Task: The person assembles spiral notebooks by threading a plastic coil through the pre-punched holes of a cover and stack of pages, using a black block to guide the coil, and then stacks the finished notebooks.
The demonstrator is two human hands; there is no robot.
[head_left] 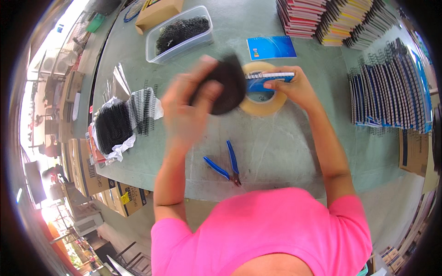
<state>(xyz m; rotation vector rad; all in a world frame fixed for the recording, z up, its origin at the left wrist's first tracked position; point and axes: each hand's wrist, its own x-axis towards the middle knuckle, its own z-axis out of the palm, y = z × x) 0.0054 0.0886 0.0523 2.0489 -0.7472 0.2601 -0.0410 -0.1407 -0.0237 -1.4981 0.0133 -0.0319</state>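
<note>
My left hand (184,103), smeared by motion, grips a dark, rounded flat object (228,87) whose kind I cannot make out. My right hand (297,87) holds a small blue notebook (258,84) with its white page edges upward, thumb on the cover. The dark object is close to the notebook's left end; whether they touch is unclear. Behind and below the notebook lies a large roll of yellowish tape (262,108). Blue-handled cutters (232,158) rest with handles spread nearer my body. Another blue notebook (271,48) lies flat beyond the tape.
A clear plastic tub (152,54) of black wire pieces stands at the far left beside a cardboard box (159,14). Black binding wires (113,126) lie on white wrapping at left. Wire-bound blue notebooks (389,92) line the right, with notebook stacks (301,18) at the far right.
</note>
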